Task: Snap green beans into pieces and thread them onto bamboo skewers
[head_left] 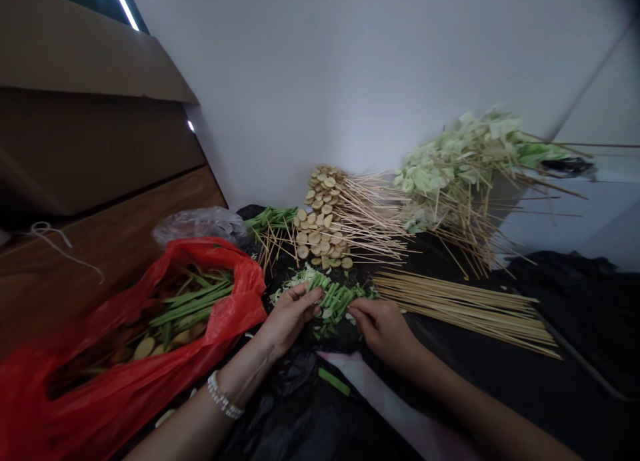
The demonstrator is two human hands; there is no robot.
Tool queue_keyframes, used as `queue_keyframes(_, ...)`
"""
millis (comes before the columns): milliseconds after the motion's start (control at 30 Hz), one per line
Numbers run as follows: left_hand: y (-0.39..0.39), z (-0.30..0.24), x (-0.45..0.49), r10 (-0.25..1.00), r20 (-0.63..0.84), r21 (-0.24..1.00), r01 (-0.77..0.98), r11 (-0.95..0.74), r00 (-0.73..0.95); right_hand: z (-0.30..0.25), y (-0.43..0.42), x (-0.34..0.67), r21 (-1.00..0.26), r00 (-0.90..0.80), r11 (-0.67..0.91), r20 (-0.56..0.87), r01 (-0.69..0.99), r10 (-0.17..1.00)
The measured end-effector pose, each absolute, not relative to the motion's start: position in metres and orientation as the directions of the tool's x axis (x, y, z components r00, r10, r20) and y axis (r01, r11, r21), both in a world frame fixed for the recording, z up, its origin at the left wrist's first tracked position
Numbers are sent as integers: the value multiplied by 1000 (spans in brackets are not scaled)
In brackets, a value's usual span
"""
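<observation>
Here, the greens (336,302) lie in a low heap between the two hands, on black plastic (285,398). The left hand (291,314) has its thumb and fingers closed on the greens' left part; the right hand (386,326) narrows its fingers to a pinch at the right edge, and whether anything sits between them I cannot tell. Room is tight around: the rim of the red bag (251,278) runs near the left hand, skewered potato slices (323,231) border the far side, and bare sticks (465,311) begin just beyond the right hand. Cabbage (445,158) stands farther right, by the wall (300,81). The near side leaves more space, with one green piece (334,382) lying there.
</observation>
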State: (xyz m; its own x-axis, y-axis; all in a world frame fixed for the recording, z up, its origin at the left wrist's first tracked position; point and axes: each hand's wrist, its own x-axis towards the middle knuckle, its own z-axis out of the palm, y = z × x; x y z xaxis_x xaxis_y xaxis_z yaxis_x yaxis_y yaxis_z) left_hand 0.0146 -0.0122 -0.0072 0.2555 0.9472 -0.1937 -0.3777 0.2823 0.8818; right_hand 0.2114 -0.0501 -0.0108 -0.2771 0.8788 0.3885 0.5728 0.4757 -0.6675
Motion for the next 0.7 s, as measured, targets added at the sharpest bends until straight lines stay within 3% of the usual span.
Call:
queue_keyframes(233,-13,-8,17,954,-136,939,-273,210,267,-8,-53,208,-692,-277,468,378,549,883)
queue_keyframes(467,-12,-5,15,971,-123,903,-382,196,206,-7,-51,210,-692,-268,458,373,558,889)
queue_keyframes(700,-11,-9,15,972,-129,926,-327,189,197,-10,-52,208,-677,-277,478,391,559,878)
